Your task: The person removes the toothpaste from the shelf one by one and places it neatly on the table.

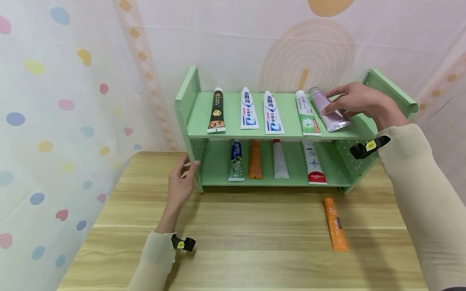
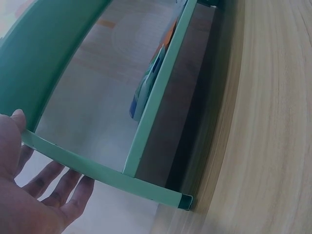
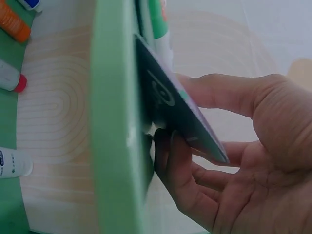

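My right hand (image 1: 358, 99) holds a light purple tube (image 1: 329, 109) at the right end of the green shelf's top board, thumb on one side and fingers on the other. In the right wrist view the tube (image 3: 170, 97) is tilted, its flat end towards the palm. My left hand (image 1: 182, 182) grips the left side panel of the green shelf (image 1: 186, 99), with thumb and fingers on opposite faces of it (image 2: 97, 175). Left of the purple tube lies a white and green toothpaste tube (image 1: 307, 113).
Two white and blue tubes (image 1: 249, 109) and a black tube (image 1: 217, 109) lie further left on top. Several tubes, among them a red-ended Colgate tube (image 1: 314, 161), lie on the lower board. An orange tube (image 1: 335, 226) lies on the wooden table (image 1: 255, 234) in front.
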The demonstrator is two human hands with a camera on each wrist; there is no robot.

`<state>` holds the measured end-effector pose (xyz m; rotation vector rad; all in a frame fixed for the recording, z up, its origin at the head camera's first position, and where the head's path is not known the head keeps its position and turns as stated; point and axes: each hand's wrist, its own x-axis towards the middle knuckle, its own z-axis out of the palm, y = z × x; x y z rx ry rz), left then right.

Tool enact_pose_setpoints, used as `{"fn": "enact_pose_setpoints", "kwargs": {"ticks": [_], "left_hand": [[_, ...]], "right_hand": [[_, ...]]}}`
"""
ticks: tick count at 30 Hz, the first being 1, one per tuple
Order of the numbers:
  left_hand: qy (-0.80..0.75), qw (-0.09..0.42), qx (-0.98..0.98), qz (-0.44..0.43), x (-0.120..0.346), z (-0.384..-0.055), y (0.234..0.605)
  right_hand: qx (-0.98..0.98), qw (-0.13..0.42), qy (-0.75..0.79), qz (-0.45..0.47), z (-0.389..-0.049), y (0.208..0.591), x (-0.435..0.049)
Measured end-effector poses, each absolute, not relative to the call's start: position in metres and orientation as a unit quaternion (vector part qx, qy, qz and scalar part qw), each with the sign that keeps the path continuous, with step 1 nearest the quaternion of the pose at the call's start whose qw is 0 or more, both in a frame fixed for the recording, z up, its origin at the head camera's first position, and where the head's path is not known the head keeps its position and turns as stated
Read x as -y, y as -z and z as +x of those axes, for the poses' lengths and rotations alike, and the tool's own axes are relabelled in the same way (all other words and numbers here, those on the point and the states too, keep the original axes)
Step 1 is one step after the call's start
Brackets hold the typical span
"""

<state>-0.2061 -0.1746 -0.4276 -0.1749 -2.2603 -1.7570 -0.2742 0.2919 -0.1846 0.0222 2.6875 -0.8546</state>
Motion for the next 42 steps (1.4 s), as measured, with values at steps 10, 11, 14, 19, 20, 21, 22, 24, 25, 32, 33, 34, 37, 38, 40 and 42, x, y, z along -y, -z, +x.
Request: {"fn": "enact_pose_setpoints", "kwargs": {"ticks": [10,11,14,19,20,21,22,24,25,32,33,34,37,38,40,42], "left_hand": [[0.614,0.128,0.776,-0.059,0.171,-0.205,0.424],[0.613,0.13,0.777,-0.059,0.171,-0.205,0.424],[0.611,0.131,0.778,-0.058,0.171,-0.205,0.425],[0.604,0.139,0.783,-0.053,0.172,-0.204,0.424],[0.602,0.14,0.784,-0.053,0.173,-0.204,0.424],[0.601,0.141,0.785,-0.054,0.173,-0.204,0.424],[0.599,0.143,0.786,-0.055,0.173,-0.204,0.423],[0.598,0.144,0.787,-0.057,0.173,-0.204,0.422],[0.598,0.144,0.786,-0.059,0.172,-0.205,0.422],[0.604,0.141,0.782,-0.065,0.17,-0.207,0.423],[0.604,0.14,0.782,-0.064,0.17,-0.206,0.422],[0.605,0.139,0.781,-0.064,0.17,-0.205,0.422],[0.606,0.135,0.781,-0.061,0.172,-0.204,0.421],[0.606,0.134,0.781,-0.061,0.172,-0.204,0.421],[0.607,0.136,0.78,-0.062,0.172,-0.205,0.421],[0.608,0.139,0.779,-0.065,0.173,-0.205,0.421]], "right_hand": [[-0.937,0.172,0.304,0.001,-0.277,0.184,-0.297],[-0.936,0.169,0.308,0.0,-0.276,0.184,-0.297],[-0.934,0.159,0.319,-0.003,-0.274,0.188,-0.298],[-0.938,0.131,0.321,-0.006,-0.269,0.192,-0.299],[-0.938,0.124,0.323,-0.006,-0.268,0.192,-0.298],[-0.938,0.118,0.326,-0.005,-0.267,0.193,-0.298],[-0.938,0.112,0.329,-0.002,-0.266,0.193,-0.298],[-0.935,0.102,0.34,0.002,-0.263,0.193,-0.299],[-0.933,0.098,0.347,0.005,-0.261,0.193,-0.299],[-0.924,0.072,0.376,0.02,-0.25,0.195,-0.303],[-0.923,0.068,0.379,0.021,-0.248,0.196,-0.303],[-0.922,0.065,0.38,0.022,-0.246,0.197,-0.304],[-0.919,0.056,0.39,0.026,-0.242,0.198,-0.303],[-0.917,0.052,0.394,0.026,-0.241,0.198,-0.303],[-0.914,0.042,0.403,0.028,-0.238,0.197,-0.302],[-0.911,0.032,0.411,0.028,-0.235,0.197,-0.301]]}}
